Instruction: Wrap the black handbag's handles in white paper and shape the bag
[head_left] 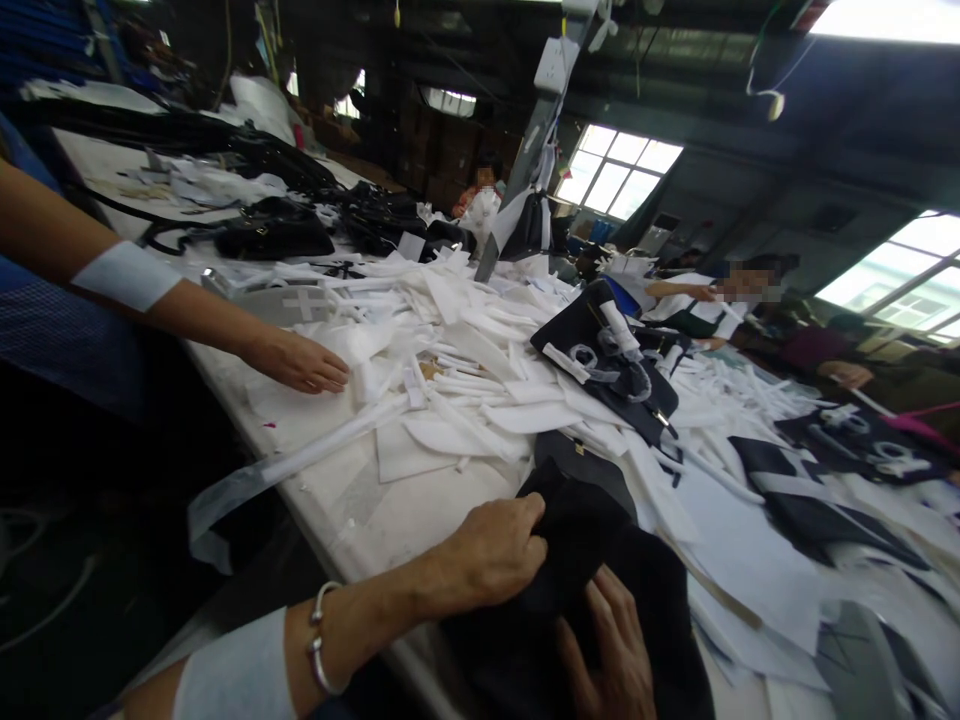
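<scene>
A black fabric bag piece [600, 560] lies at the near edge of the white table [405, 515]. My left hand [491, 550], with a silver bracelet on its wrist, is closed with its fingers pinching the black fabric's left edge. My right hand [611, 640] lies on the black fabric lower down, fingers curled onto it. White paper strips and wrappers [465, 390] are heaped just beyond the fabric.
Another person's hand [300, 360] reaches in from the left onto the white paper. Black handbags [274, 230] stand at the far left. A further black bag with white wrapping [607, 360] lies mid-table. A person [720, 300] sits across the table at right, beneath windows.
</scene>
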